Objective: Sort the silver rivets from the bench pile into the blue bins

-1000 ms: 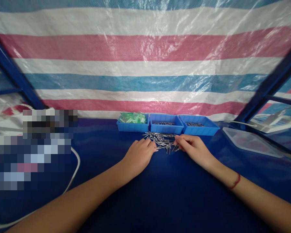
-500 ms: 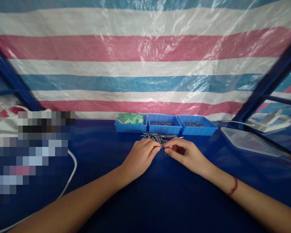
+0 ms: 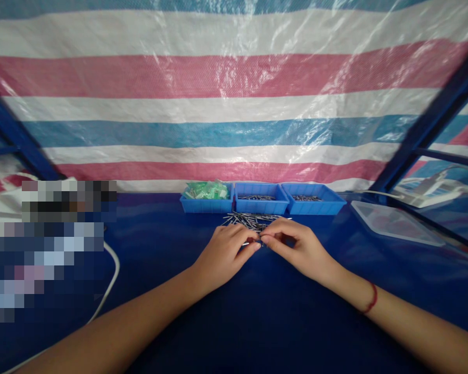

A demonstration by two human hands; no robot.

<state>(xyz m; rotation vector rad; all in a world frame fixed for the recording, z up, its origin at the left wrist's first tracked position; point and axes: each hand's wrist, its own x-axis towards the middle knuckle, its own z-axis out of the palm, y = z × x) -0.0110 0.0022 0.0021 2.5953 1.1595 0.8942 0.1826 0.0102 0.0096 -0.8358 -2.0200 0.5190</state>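
Observation:
A loose pile of thin metal rods [image 3: 246, 220], too small to tell their exact kind, lies on the blue tabletop in front of three bins. My left hand [image 3: 225, 254] is at the near side of this pile, its fingers curled and a narrow gap showing between thumb and forefinger. Whatever it holds is too small to name. Close to it, my right hand [image 3: 296, 244] pinches with thumb and forefinger, the tips almost meeting the left fingertips. What sits in that pinch is hidden. Both hands cover part of the pile.
Behind the pile stand a blue bin [image 3: 206, 206] with green-and-clear packets, a middle bin [image 3: 262, 206] and a right bin [image 3: 315, 208], both with small metal pieces. A translucent lid [image 3: 398, 223] lies right. A white cable [image 3: 115, 270] runs at left; striped sheeting [image 3: 218, 109] hangs behind.
My left thumb has parted slightly from the forefinger. The right fingertips have come a little nearer the left ones. The whole view has shifted slightly.

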